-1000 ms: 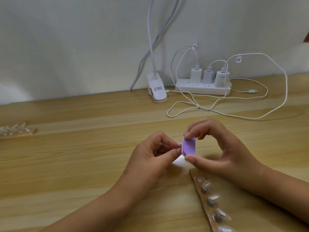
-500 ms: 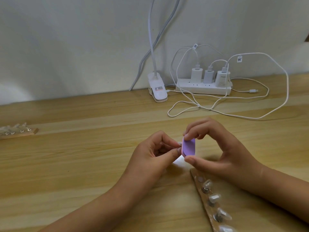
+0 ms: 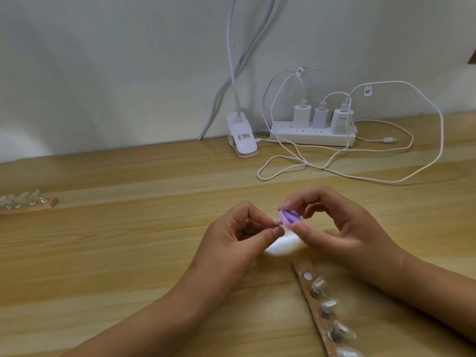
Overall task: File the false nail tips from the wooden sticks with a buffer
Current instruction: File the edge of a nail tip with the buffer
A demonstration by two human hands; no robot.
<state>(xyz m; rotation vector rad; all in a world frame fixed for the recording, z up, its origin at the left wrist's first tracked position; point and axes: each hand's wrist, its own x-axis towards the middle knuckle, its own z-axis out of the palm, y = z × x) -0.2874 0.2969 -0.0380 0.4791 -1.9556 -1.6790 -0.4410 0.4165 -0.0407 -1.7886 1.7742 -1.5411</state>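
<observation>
So the left hand [image 3: 239,238] pinches one clear nail tip [image 3: 277,222] between thumb and forefinger. The right hand [image 3: 342,228] pinches the little purple buffer [image 3: 290,217], tilted against the tip's edge. Both are just above the counter [image 3: 128,253] mid-scene, I'd guess so dust drops clear. The wooden stick [image 3: 302,267] with spare tips [image 3: 328,304] lies near right, handy for the next one, its near end cut off. The second stick [image 3: 38,206] far left is cropped too. The held tip is mostly hidden in the pinch, and that pale patch [image 3: 283,247] under it could be dust or glare, can't tell.
</observation>
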